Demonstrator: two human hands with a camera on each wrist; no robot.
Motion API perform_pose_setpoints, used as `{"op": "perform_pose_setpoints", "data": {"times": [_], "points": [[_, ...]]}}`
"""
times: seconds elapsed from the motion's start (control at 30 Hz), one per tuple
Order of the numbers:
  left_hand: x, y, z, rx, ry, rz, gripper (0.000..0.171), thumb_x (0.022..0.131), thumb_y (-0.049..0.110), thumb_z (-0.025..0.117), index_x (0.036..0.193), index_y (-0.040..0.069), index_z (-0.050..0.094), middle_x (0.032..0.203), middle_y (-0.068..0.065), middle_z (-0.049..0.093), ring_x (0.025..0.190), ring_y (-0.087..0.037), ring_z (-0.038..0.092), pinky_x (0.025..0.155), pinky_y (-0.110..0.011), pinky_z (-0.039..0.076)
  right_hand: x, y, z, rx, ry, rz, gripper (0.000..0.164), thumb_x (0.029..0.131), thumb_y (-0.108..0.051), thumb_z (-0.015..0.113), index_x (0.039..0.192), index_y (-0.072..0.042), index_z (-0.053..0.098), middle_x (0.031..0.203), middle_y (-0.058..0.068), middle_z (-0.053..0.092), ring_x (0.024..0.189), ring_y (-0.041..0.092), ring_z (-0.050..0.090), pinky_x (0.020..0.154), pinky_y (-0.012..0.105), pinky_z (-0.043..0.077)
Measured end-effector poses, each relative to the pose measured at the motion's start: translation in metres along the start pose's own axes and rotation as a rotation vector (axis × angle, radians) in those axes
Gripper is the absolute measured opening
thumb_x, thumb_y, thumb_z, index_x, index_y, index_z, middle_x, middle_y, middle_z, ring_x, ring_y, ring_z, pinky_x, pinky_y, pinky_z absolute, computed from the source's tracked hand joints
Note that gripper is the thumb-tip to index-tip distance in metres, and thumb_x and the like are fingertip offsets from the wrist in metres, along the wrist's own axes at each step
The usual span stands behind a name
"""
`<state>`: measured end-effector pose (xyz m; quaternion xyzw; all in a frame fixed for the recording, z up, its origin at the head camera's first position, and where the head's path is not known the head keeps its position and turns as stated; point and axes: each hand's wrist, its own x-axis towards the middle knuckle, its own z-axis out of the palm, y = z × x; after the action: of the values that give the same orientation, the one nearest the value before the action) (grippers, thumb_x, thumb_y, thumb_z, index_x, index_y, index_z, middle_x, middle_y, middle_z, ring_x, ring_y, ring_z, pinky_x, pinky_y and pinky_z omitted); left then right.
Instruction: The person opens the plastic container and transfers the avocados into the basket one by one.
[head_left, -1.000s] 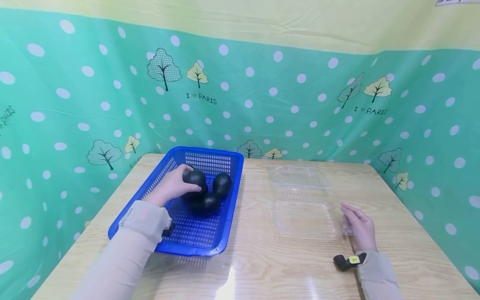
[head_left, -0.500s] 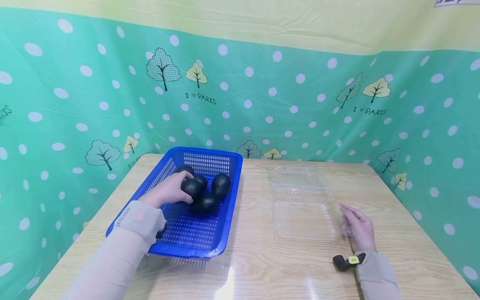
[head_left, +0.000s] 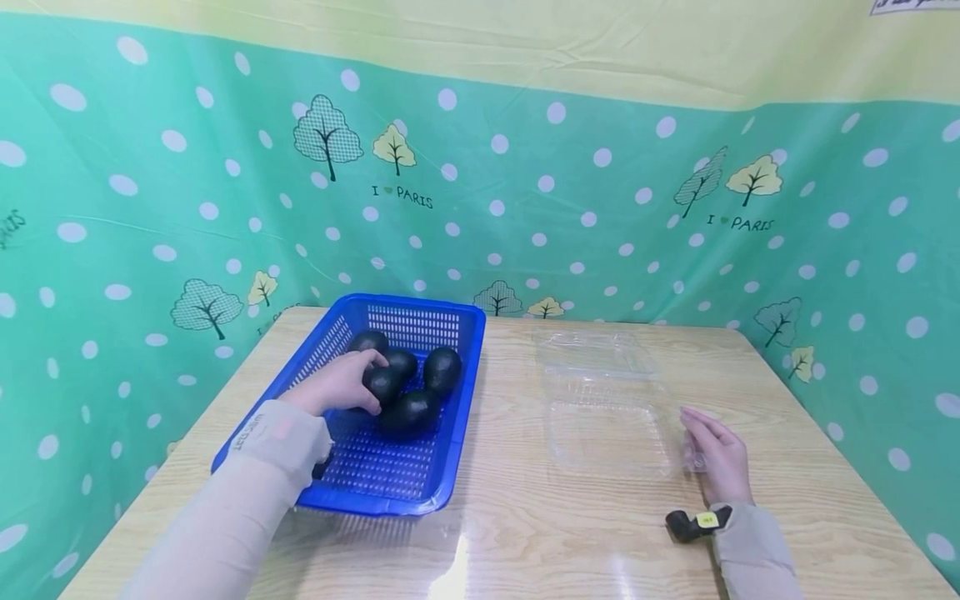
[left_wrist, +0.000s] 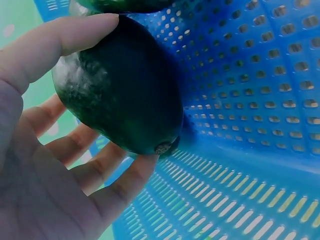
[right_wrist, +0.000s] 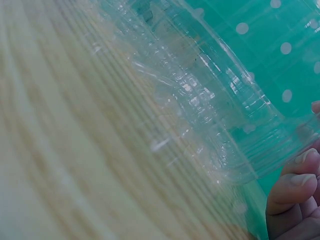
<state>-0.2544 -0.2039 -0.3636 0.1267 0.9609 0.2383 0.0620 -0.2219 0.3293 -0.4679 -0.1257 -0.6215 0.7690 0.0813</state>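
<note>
In the head view my left hand is inside the blue basket, gripping a dark green avocado. The left wrist view shows that avocado between my thumb on one side and fingertips on the other, its stem end toward the basket's slotted wall. More avocados lie around it, one at the back left, another lower down and one at the right. My right hand pinches the right edge of an opened clear plastic clamshell container, whose rim runs between thumb and fingers in the right wrist view.
The container's lid lies folded back behind its base on the wooden table. A green polka-dot curtain hangs behind the table and down both sides. A black wrist-camera piece sits beside the right sleeve.
My left hand has drawn the avocado slightly left and lower in the basket, uncovering avocados behind it. The right hand and the container stay in place.
</note>
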Motion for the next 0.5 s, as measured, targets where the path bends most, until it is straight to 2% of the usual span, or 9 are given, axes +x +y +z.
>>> {"op": "perform_pose_setpoints", "data": {"times": [0.2,0.5], "points": [[0.0022,-0.0028,0.0028,0.017,-0.023,-0.005,0.064,0.07,0.014,0.084,0.126,0.001,0.056,0.126,-0.025,0.061,0.113,-0.039,0.058,0.097,-0.056,0.048,-0.0002,0.0004,0.0002,0.007,0.0,-0.008,0.012,0.093,-0.023,0.07,0.102,-0.029,0.075,0.063,-0.01,0.055,0.05,0.001,0.049,0.042,0.015,0.038],[0.0043,-0.0073,0.008,0.034,-0.09,-0.07,0.066,0.072,0.018,0.084,0.128,0.002,0.054,0.127,-0.025,0.06,0.109,-0.037,0.059,0.095,-0.056,0.05,0.0003,0.0002,0.0,0.012,-0.006,-0.003,0.011,0.093,-0.023,0.07,0.1,-0.03,0.075,0.063,-0.01,0.055,0.05,0.002,0.049,0.043,0.017,0.039]]}}
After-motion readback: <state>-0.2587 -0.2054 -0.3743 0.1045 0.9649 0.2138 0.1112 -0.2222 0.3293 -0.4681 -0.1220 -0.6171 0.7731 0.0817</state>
